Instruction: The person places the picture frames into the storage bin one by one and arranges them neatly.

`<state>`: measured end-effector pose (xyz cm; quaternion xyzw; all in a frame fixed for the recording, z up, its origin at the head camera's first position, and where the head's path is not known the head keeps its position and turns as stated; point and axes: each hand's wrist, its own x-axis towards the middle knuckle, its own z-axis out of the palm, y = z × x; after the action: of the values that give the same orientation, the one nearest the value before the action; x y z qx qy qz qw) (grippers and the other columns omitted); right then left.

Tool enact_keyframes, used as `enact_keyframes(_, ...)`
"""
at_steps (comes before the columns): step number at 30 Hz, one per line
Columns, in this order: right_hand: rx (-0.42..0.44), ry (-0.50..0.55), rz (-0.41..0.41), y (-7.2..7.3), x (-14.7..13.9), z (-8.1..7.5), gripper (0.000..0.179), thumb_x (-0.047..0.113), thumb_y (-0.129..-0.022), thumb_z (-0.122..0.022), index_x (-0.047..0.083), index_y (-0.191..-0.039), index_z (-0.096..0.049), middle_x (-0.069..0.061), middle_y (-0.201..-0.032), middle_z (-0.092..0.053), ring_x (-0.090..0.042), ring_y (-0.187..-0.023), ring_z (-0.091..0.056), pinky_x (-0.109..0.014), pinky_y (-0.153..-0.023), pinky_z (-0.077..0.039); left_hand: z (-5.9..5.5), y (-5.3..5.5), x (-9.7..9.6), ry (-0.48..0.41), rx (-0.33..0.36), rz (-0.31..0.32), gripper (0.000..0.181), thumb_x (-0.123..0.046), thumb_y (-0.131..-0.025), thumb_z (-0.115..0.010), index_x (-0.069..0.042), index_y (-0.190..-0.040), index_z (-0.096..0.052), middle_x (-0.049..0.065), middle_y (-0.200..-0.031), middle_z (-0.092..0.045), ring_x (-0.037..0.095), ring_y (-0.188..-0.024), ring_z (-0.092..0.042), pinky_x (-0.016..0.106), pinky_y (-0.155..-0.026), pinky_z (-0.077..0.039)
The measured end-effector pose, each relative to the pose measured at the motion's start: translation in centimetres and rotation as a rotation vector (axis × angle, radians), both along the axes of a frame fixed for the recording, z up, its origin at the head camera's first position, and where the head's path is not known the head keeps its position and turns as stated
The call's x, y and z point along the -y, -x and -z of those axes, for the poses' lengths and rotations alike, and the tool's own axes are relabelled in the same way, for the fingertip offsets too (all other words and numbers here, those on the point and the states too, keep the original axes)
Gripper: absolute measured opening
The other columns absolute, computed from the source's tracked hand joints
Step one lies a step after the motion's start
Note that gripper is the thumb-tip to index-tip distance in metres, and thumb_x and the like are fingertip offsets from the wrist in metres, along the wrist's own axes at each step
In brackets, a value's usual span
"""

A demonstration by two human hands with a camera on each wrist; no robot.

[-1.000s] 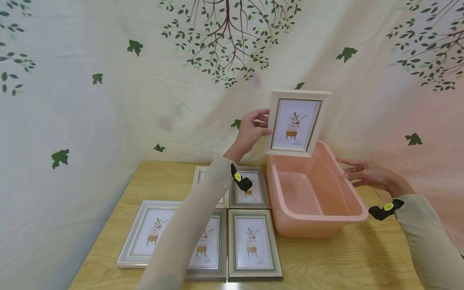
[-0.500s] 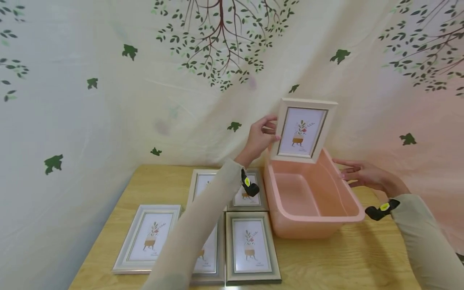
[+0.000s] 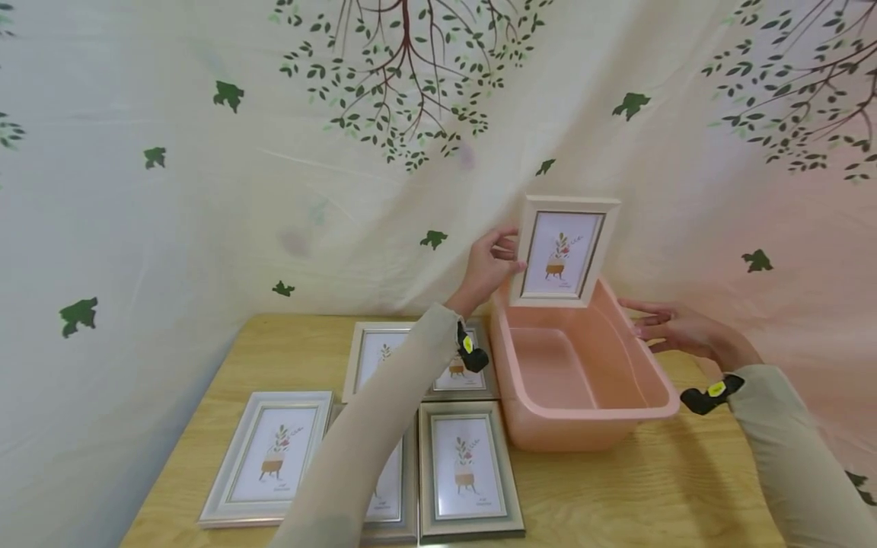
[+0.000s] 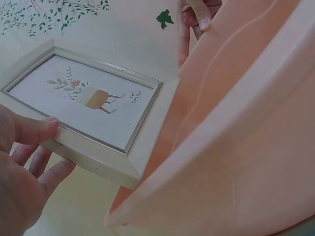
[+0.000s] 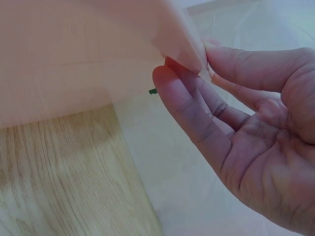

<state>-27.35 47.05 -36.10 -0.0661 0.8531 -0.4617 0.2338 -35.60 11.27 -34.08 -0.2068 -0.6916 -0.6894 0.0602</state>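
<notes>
My left hand (image 3: pixel 488 266) pinches a cream picture frame (image 3: pixel 606 228) by its left edge, thumb on the front and fingers behind. The frame stands near upright over the back end of a pink plastic tub (image 3: pixel 582 415), its lower edge overlapping the tub's far rim in the head view. In the left wrist view the frame's corner (image 4: pixel 140 172) comes right at the tub rim (image 4: pixel 206 137). On the tub's right side my right hand (image 3: pixel 685 331) holds the rim; the right wrist view shows the thumb on one side of the rim (image 5: pixel 189 44) and fingertips under it.
Several framed pictures lie flat on the wooden table (image 3: pixel 589 495): a white frame (image 3: pixel 226 472) at left, a silvery-gold frame (image 3: pixel 507 487) in front of the tub's left side, and a cream frame (image 3: pixel 352 361) behind. My left sleeve (image 3: pixel 370 411) covers parts of others. A patterned cloth (image 3: pixel 342 190) hangs behind.
My left hand has lowered the picture frame towards the tub's back end. The right hand keeps its hold on the rim. The whole head view has shifted slightly.
</notes>
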Motion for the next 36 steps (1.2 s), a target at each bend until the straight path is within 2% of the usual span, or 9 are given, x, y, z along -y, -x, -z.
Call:
enact_keyframes(6, 0.008, 0.061, -0.019, -0.1, -0.1, 0.0, 0.073, 0.01, -0.103, -0.057, 0.012, -0.164, -0.015, 0.014, -0.126, -0.066, -0.003, -0.11, -0.068, -0.031, -0.09, -0.059, 0.7, 0.4, 0.1, 0.034, -0.007, 0.022, 0.056, 0.013, -0.079, -0.076, 0.0, -0.132, -0.063, 0.015, -0.103, -0.061, 0.019, -0.089, -0.062, 0.023, -0.081, -0.056)
enact_keyframes(9, 0.01, 0.088, -0.043, -0.1, -0.3, 0.0, 0.073, 0.008, -0.104, -0.054, 0.015, -0.164, -0.015, 0.019, -0.121, -0.068, -0.004, -0.109, -0.068, -0.03, -0.089, -0.06, 1.3, 0.9, 0.1, 0.024, 0.002, 0.028, 0.057, 0.015, -0.077, -0.075, 0.001, -0.132, -0.063, 0.009, -0.098, -0.059, 0.015, -0.085, -0.059, 0.021, -0.078, -0.054)
enact_keyframes(14, 0.01, 0.095, -0.054, 0.0, -0.4, 0.1, 0.073, 0.007, -0.104, -0.054, 0.014, -0.164, -0.015, 0.016, -0.121, -0.069, -0.006, -0.109, -0.069, -0.031, -0.089, -0.06, 1.8, 1.3, 0.1, 0.002, 0.031, 0.051, 0.059, 0.018, -0.076, -0.074, 0.003, -0.132, -0.061, 0.003, -0.094, -0.054, 0.012, -0.082, -0.056, 0.019, -0.075, -0.052)
enact_keyframes(18, 0.014, 0.079, -0.051, 0.0, -0.4, 0.1, 0.074, 0.01, -0.103, -0.057, 0.013, -0.164, -0.015, 0.015, -0.121, -0.068, -0.006, -0.109, -0.069, -0.031, -0.09, -0.06, 2.1, 1.4, 0.1, 0.062, 0.024, 0.063, 0.058, 0.015, -0.078, -0.075, 0.002, -0.133, -0.061, 0.007, -0.098, -0.057, 0.015, -0.085, -0.058, 0.021, -0.077, -0.055)
enact_keyframes(23, 0.031, 0.105, -0.057, 0.1, -0.3, 0.0, 0.074, 0.009, -0.104, -0.055, 0.013, -0.164, -0.013, 0.014, -0.121, -0.068, -0.006, -0.109, -0.068, -0.031, -0.09, -0.059, 2.4, 1.5, -0.2, 0.16, -0.017, 0.05, 0.054, 0.011, -0.081, -0.076, 0.0, -0.132, -0.061, 0.019, -0.107, -0.063, 0.024, -0.091, -0.065, 0.03, -0.085, -0.06)
enact_keyframes(26, 0.038, 0.113, -0.064, 0.3, -0.4, 0.1, 0.073, 0.008, -0.104, -0.053, 0.014, -0.164, -0.012, 0.014, -0.121, -0.069, -0.006, -0.109, -0.068, -0.031, -0.09, -0.059, 2.5, 1.7, -0.4, 0.201, -0.042, 0.043, 0.052, 0.009, -0.082, -0.076, 0.0, -0.132, -0.062, 0.021, -0.109, -0.065, 0.027, -0.093, -0.067, 0.031, -0.086, -0.06)
enact_keyframes(36, 0.027, 0.076, -0.058, 0.2, -0.1, -0.1, 0.073, 0.01, -0.105, -0.054, 0.011, -0.164, -0.011, 0.014, -0.12, -0.071, -0.007, -0.108, -0.069, -0.031, -0.09, -0.059, 2.7, 2.1, -0.8, 0.224, -0.061, 0.044, 0.049, 0.008, -0.084, -0.075, 0.0, -0.131, -0.062, 0.022, -0.11, -0.066, 0.029, -0.095, -0.067, 0.034, -0.087, -0.061)
